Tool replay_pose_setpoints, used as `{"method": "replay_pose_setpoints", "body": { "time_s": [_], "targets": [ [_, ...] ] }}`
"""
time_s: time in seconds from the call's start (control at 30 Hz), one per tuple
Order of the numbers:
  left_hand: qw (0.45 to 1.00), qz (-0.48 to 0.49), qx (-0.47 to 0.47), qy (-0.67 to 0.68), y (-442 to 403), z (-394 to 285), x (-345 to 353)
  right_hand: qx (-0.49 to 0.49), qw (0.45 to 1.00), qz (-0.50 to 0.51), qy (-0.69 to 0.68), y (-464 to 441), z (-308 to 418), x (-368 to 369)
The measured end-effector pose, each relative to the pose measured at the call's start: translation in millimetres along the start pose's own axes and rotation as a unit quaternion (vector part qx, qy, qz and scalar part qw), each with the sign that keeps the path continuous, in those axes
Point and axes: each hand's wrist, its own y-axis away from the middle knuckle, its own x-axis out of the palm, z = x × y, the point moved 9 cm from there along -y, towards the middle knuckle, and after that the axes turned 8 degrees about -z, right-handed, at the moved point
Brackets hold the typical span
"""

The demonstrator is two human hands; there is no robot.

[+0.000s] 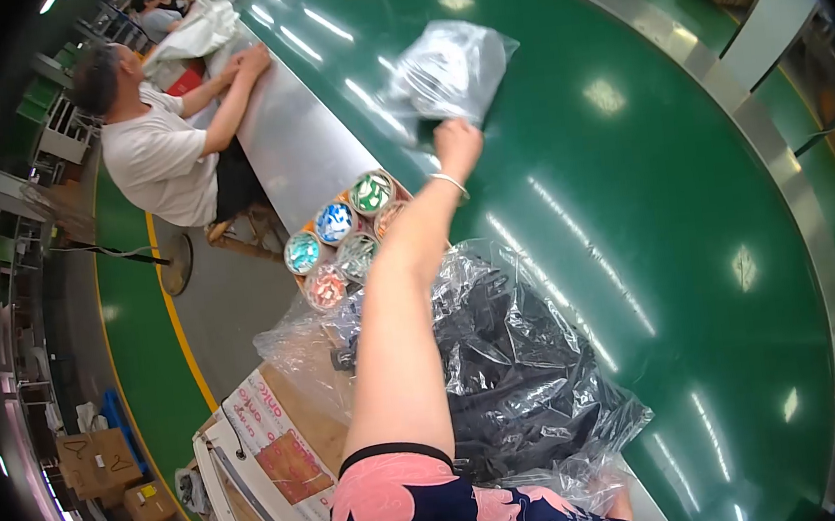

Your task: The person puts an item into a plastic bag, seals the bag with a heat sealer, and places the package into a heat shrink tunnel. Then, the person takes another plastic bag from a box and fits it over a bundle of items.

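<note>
one floral sleeve (381, 510) is nearest, at 6 o'clock. the left hand (459, 144), toward 12 o'clock, has its fingers closed on the edge of one clear bag (450, 72), which is over the green surface (633, 200). the right hand (617, 500), at 5 o'clock, is mostly hidden beside one plastic-covered dark bundle (507, 352); i cannot tell how far it opens. both hands are well apart. six tubs (336, 223) are visible at 10 o'clock, with one white-shirted co-worker (157, 165) farther out.
</note>
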Motion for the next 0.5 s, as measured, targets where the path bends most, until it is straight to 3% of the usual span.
{"method": "replay_pose_setpoints", "body": {
  "time_s": [0.07, 0.23, 0.5],
  "targets": [
    [0.992, -0.006, -0.036, 0.118, 12, -57, -7, -0.016, 1.000, 0.008, -0.020, 0, 12, -2],
    [0.977, 0.062, -0.025, 0.201, 83, -190, -16, -0.040, 0.997, 0.017, -0.059, 16, 36, -41],
    [0.907, 0.241, 0.068, 0.339, 313, -364, -80, -0.047, 0.994, 0.018, -0.102, 58, 39, -173]
  ]
}}
